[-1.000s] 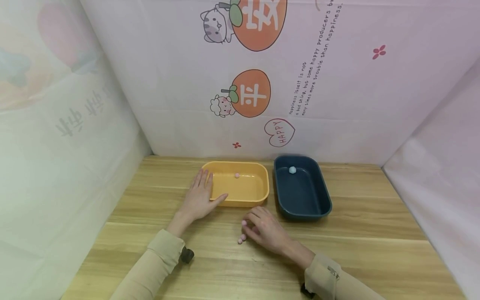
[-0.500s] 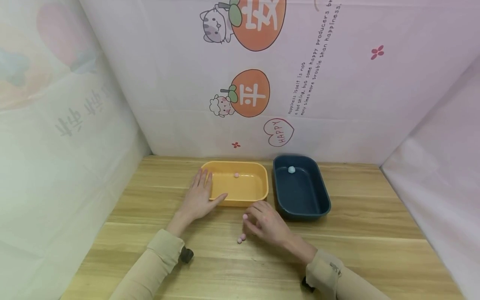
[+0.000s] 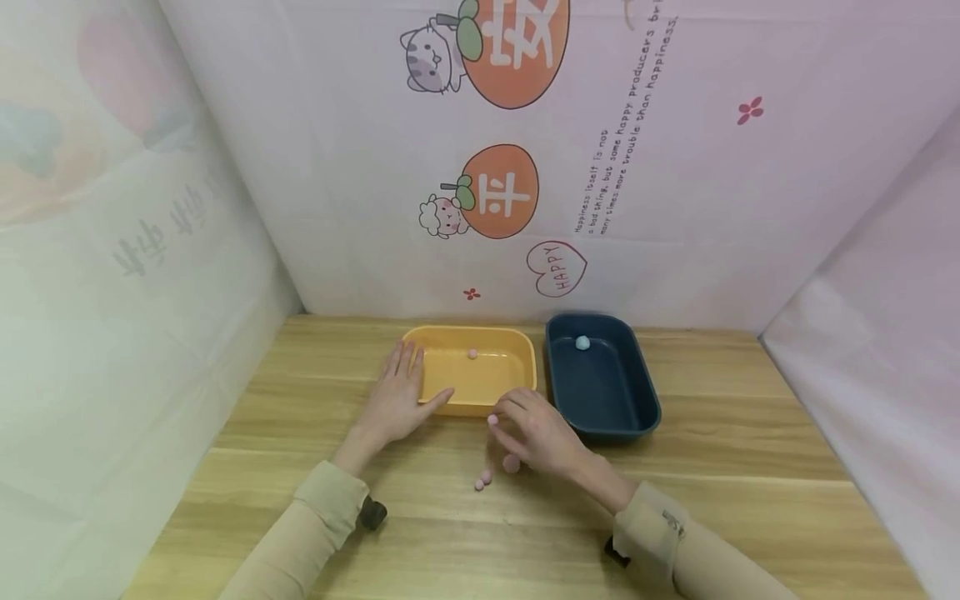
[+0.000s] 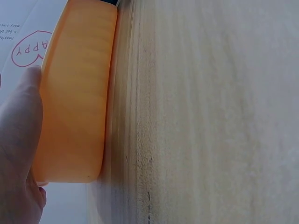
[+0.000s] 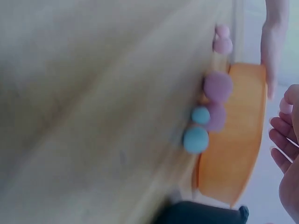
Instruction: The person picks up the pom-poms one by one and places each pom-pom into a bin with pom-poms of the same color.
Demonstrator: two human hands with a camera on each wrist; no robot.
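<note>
Right hand (image 3: pixel 538 432) pinches a pink ball (image 3: pixel 492 420) near the yellow tray (image 3: pixel 480 383), which the straight-fingered left hand (image 3: pixel 392 402) touches; more pink balls (image 5: pixel 218 87) and two blue balls (image 5: pixel 195 139) lie near the right hand.

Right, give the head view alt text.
A right hand pinches a pink ball near a yellow tray that the left hand touches. Beside it, a navy tray holds one pale blue ball. Loose pink balls lie on the table.
</note>
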